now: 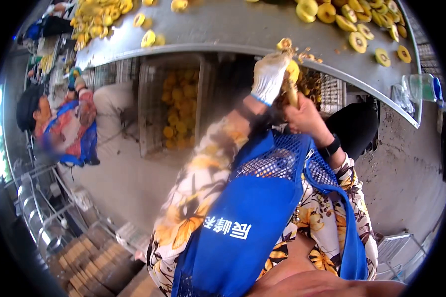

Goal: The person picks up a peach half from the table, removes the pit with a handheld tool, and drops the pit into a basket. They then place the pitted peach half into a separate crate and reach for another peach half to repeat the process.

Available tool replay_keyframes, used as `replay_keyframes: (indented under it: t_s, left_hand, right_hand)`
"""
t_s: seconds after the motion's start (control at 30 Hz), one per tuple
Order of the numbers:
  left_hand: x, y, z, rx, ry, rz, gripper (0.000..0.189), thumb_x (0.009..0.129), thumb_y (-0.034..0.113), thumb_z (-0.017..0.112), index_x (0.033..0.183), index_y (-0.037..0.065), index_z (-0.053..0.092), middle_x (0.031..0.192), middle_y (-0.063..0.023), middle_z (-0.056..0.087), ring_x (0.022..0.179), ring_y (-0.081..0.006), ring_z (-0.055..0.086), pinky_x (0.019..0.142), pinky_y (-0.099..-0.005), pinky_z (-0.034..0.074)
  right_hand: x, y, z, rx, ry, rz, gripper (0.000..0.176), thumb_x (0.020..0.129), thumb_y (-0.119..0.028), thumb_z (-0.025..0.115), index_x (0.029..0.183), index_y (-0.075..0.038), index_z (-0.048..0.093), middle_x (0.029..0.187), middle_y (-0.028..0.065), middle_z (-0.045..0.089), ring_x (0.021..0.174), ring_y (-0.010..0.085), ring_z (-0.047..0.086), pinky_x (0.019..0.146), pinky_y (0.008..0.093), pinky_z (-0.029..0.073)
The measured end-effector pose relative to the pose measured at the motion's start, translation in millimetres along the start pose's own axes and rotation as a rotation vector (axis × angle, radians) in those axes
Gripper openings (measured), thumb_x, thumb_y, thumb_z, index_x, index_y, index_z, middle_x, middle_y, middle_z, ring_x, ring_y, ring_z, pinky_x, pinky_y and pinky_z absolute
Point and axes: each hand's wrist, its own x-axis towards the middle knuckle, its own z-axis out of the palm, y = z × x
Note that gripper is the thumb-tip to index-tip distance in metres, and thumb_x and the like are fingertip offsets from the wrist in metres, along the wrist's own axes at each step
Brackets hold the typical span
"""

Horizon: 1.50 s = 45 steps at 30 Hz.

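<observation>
Fruit (pixel 293 71) is gripped at twelve o'clock by the gloved left hand (pixel 269 76), fingers closed round it; the right hand (pixel 305 116) (bare, tool unclear) is curled just below. Cuts are best kept shallow, angled away from the holding fingers.

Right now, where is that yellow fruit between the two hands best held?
Around its rounded upper body, from the left, as the gloved left hand does. The yellow fruit stands lengthwise between the hands, and that leaves its lower end free for the bare right hand below.
</observation>
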Motion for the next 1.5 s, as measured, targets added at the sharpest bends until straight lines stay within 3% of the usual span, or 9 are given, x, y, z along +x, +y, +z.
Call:
replay_keyframes:
  t_s: [0.33,0.47,0.57,0.67,0.73,0.8,1.27,1.37,1.5]
  left_hand:
    - [2,11,7,-0.105,-0.003,-0.342,0.018,0.087,0.018,0.058,0.093,0.003,0.064,0.081,-0.0032,0.061,0.067,-0.0083,0.056,0.055,-0.0225,0.045]
    - [9,16,13,0.05,0.057,-0.021,0.022,0.089,0.022,0.054,0.094,0.004,0.063,0.083,-0.0048,0.062,0.069,-0.0104,0.057,0.059,-0.0228,0.045]
    - [5,66,-16,-0.3,0.187,-0.27,0.03,0.091,0.036,0.051,0.083,0.008,0.056,0.067,-0.0079,0.061,0.048,-0.019,0.057,0.038,-0.0274,0.044]
    - [18,73,-122,0.253,0.222,0.181,0.032,0.09,0.032,0.057,0.095,0.002,0.065,0.076,-0.0096,0.066,0.074,-0.0171,0.065,0.063,-0.0247,0.052]
    - [13,131,-104,1.666,0.294,-0.096,0.048,0.086,0.053,0.051,0.102,0.011,0.066,0.094,-0.0142,0.067,0.088,-0.0298,0.064,0.077,-0.0328,0.049]
    - [41,128,-130,1.816,0.323,0.345,0.052,0.083,0.057,0.051,0.103,0.011,0.065,0.1,-0.0142,0.065,0.093,-0.0334,0.061,0.081,-0.0393,0.047]
    - [260,52,-19,1.827,-0.073,0.203,0.04,0.08,0.042,0.051,0.105,0.014,0.063,0.104,-0.0111,0.065,0.094,-0.0308,0.062,0.079,-0.0404,0.049]
    - [207,75,-14,0.836,-0.181,-0.176,0.013,0.072,0.016,0.064,0.082,0.011,0.07,0.081,-0.0023,0.068,0.065,-0.0129,0.06,0.054,-0.0263,0.049]
    - [101,79,-3,0.987,-0.414,0.475,0.031,0.065,0.006,0.075,0.095,0.008,0.067,0.102,-0.0106,0.065,0.088,-0.0202,0.063,0.08,-0.0269,0.051]
  right_hand:
    - [-4,1,-8,0.407,-0.311,-0.001,0.012,0.087,-0.009,0.053,0.098,-0.006,0.049,0.062,-0.0047,0.045,0.043,0.0034,0.038,0.038,0.0181,0.032]
    - [5,11,-15,0.747,-0.611,-0.008,0.013,0.089,-0.008,0.053,0.101,-0.007,0.049,0.057,-0.0068,0.036,0.041,0.0023,0.029,0.036,0.0189,0.024]
    - [4,19,-31,0.816,-0.701,-0.19,0.013,0.088,-0.006,0.052,0.102,-0.005,0.05,0.053,-0.0055,0.034,0.037,0.0043,0.026,0.034,0.0203,0.022]
    - [-9,8,-58,0.218,-0.417,-0.044,0.014,0.083,-0.013,0.059,0.091,-0.002,0.056,0.056,0.0009,0.049,0.039,0.0085,0.041,0.037,0.0242,0.035]
    - [5,22,-59,-0.491,-0.098,-0.179,0.019,0.078,-0.017,0.062,0.085,0.001,0.059,0.061,0.0057,0.057,0.046,0.0114,0.05,0.043,0.0265,0.041]
    - [12,22,-48,-0.41,0.106,-0.058,0.022,0.078,-0.02,0.062,0.084,0.001,0.059,0.063,0.0047,0.058,0.052,0.0112,0.053,0.046,0.0264,0.042]
    - [-16,5,-41,-0.205,0.284,-0.253,0.02,0.08,-0.012,0.062,0.098,-0.002,0.059,0.073,0.0006,0.058,0.063,0.0082,0.053,0.059,0.025,0.045]
    - [6,3,-49,-0.138,0.4,-0.398,0.023,0.083,-0.011,0.059,0.104,-0.003,0.057,0.072,0.0023,0.058,0.062,0.0083,0.055,0.053,0.0225,0.045]
    - [29,-27,-55,0.412,0.134,-0.367,0.029,0.092,-0.025,0.053,0.112,-0.005,0.05,0.067,0.0024,0.054,0.043,0.0051,0.04,0.04,0.0215,0.035]
